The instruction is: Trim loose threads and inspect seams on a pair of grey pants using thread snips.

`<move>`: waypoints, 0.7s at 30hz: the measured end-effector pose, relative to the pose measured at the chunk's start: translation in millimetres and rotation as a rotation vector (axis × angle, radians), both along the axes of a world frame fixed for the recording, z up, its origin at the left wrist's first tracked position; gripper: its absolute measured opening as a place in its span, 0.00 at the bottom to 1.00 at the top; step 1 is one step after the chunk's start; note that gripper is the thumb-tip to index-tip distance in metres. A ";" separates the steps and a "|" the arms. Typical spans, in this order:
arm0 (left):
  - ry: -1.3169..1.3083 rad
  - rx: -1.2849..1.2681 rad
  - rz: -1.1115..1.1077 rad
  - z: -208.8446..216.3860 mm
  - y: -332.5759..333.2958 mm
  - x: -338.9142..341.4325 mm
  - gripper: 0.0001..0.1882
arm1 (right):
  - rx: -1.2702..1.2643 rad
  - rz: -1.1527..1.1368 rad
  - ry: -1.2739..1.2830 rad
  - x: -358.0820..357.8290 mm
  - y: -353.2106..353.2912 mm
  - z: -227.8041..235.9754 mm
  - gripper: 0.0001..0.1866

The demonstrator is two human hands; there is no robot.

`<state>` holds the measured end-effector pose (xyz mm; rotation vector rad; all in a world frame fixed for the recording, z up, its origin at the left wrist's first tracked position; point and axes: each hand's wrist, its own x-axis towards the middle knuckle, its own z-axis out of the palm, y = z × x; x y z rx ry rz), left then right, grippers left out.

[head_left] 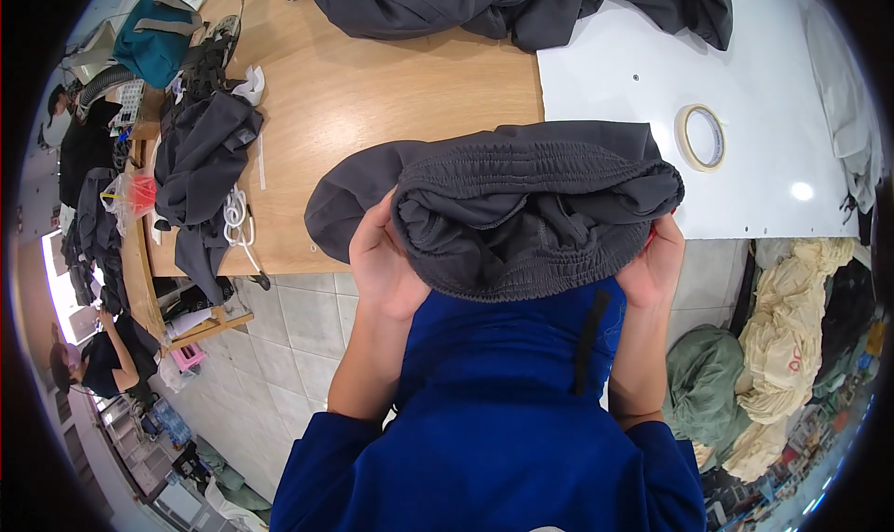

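A dark grey pair of elastic-waist pants (535,167) is held up in front of me, with the gathered waistband spread into a wide loop facing me. Its inside, with seams and folds, shows through the opening. My left hand (386,269) grips the left end of the waistband, thumb up on the near side and the other fingers hidden by cloth. At the opposite end my right hand (655,264) is closed on the band, its fingers mostly behind the fabric. A small bit of red shows beside the right fingers. The rest of the cloth reaches back over the table edge.
More dark grey fabric (438,6) lies across the far side of the wooden table (372,85). A tape roll (700,138) sits on the white board (605,89). Grey garments (205,145) and white cord (237,220) lie left; cream cloth bundles (782,327) right. Another person (107,355) works far left.
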<state>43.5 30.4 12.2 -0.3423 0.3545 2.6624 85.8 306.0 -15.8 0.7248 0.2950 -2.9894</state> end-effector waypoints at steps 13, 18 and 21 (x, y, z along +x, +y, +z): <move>-0.008 0.347 0.041 -5.3 -6.0 -15.1 0.23 | -0.231 0.024 0.240 2.9 -11.7 -4.4 0.25; 0.046 0.333 0.052 -10.0 -3.8 -9.7 0.26 | -0.282 0.000 0.313 3.2 -10.3 4.7 0.27; 0.093 0.357 0.023 -7.0 -1.8 -8.9 0.27 | -0.250 0.013 0.346 3.4 -11.5 10.0 0.28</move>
